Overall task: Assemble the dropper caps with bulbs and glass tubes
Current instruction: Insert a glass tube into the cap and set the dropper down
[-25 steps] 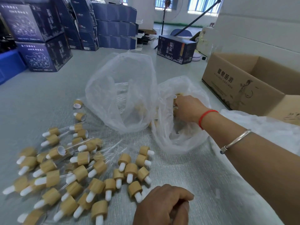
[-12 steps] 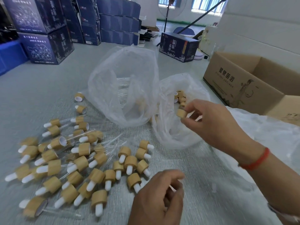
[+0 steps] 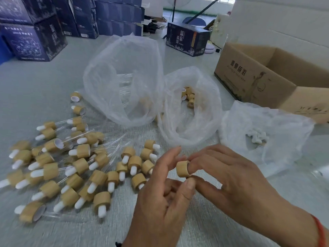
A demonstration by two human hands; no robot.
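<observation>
My right hand (image 3: 231, 182) pinches a bare bamboo-coloured cap (image 3: 182, 168) between thumb and fingers, just above the table. My left hand (image 3: 160, 207) is right beside it, forefinger raised next to the cap and the other fingers curled; whatever lies inside them is hidden. Several finished caps with white bulbs (image 3: 80, 168), some with glass tubes, lie spread out to the left. Three clear bags stand behind: one with glass tubes (image 3: 124, 82), one with loose caps (image 3: 190, 98), one with white bulbs (image 3: 258, 137).
An open cardboard box (image 3: 249, 75) stands at the right, behind the bulb bag. Dark blue cartons (image 3: 35, 38) are stacked at the far left, and one more blue carton (image 3: 187, 40) sits at the back centre. The grey table surface (image 3: 204, 229) runs under my hands.
My right hand came out of the cap bag with one cap and brought it down to my left hand. My left hand lifted and loosened its fist, forefinger now raised.
</observation>
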